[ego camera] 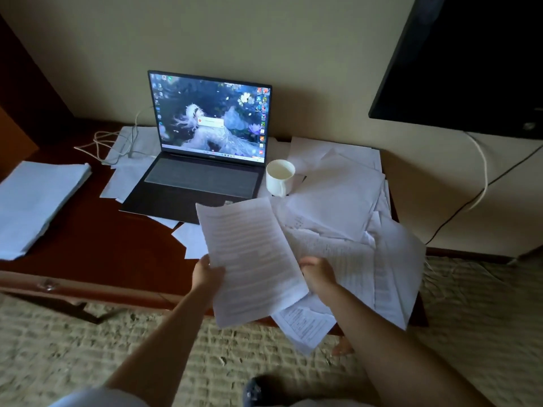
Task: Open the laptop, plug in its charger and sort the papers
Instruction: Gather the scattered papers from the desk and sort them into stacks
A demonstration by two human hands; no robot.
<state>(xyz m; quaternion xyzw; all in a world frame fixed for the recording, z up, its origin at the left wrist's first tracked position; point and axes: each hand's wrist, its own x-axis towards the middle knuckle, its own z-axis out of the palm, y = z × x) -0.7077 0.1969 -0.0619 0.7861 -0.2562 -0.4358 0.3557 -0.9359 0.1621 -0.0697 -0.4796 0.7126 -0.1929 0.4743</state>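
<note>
The laptop stands open on the dark wooden table, its screen lit. A white charger cable runs from its left side across the table. My left hand grips the left edge of a printed sheet held above the table's front edge. My right hand holds that sheet's right edge, over a loose heap of papers on the right of the table. A tidy stack of papers lies at the far left. More sheets stick out from under the laptop.
A white mug stands just right of the laptop, among the papers. A dark TV screen hangs on the wall at upper right, with cables trailing below it. Patterned carpet lies under the table's front edge.
</note>
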